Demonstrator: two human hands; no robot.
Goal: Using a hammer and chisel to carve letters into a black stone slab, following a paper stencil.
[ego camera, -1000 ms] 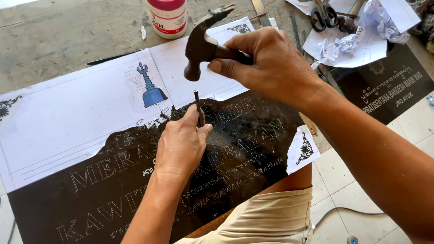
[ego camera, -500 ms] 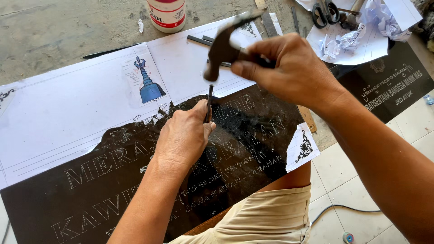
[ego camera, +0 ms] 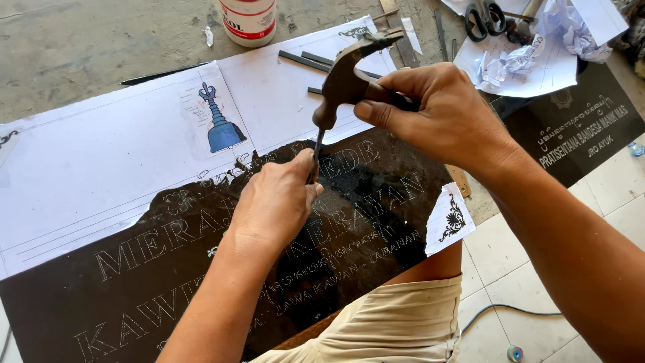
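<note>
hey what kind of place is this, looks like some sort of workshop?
Probably a stone-engraving workshop, worked at floor level. A right hand swings a hammer onto a chisel held by the left hand over a dark lettered slab, with scissors nearby.

The left hand point(ego camera: 275, 202) hides the chisel's point(ego camera: 316, 153) lower end; the dark slab point(ego camera: 168, 269) and white bottle point(ego camera: 248, 20) run off frame.

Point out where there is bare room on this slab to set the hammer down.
Free: the white paper left of the blue bell picture, and the paper between that picture and the spare chisels. Crowded: around the left hand and right hand, and by the scissors.
</note>
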